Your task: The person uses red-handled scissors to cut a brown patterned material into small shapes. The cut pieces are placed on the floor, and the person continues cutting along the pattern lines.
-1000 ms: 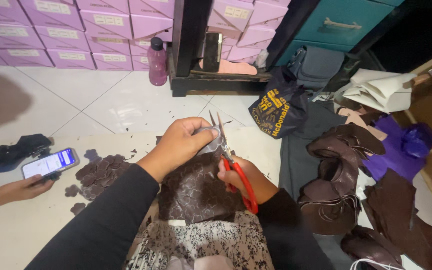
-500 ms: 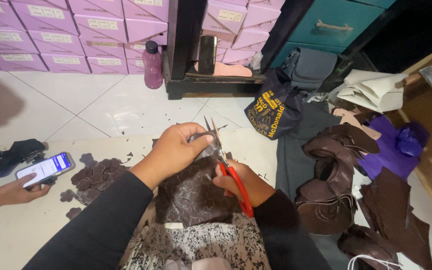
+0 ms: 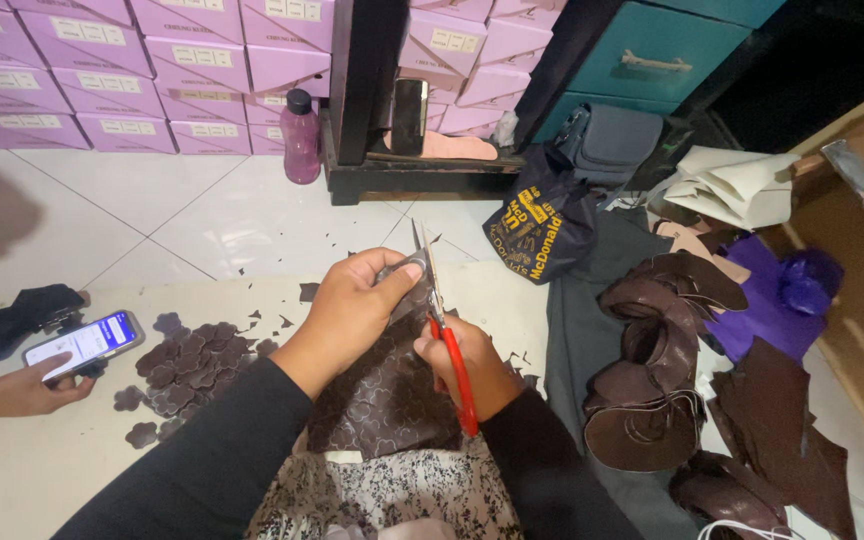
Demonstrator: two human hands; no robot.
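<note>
Nearest, over a patterned lap cloth (image 3: 392,500): a dark brown leather sheet (image 3: 387,395) stamped with flower outlines, draped across the lap. Left hand (image 3: 347,310) curled over its upper edge, thumb and fingers pinching a small flap of the sheet. Right hand (image 3: 472,370) closed around red-handled scissors (image 3: 447,340), blades pointing up and away, passing just beside the left fingertips; probably parted slightly at the flap, though hard to tell from this angle. To the left on the pale mat (image 3: 42,470): a heap of cut flower-shaped pieces (image 3: 187,360), a few strays beside it. Farther left, another person's hand (image 3: 22,390) gripping a lit phone (image 3: 82,343), next to a black bundle (image 3: 7,320). To the right: curled dark leather offcuts (image 3: 652,370) and purple material (image 3: 772,300). Beyond, on the tiled floor: a dark printed bag (image 3: 537,225), a purple bottle (image 3: 300,138), stacked lilac boxes (image 3: 102,75) at the back.
</note>
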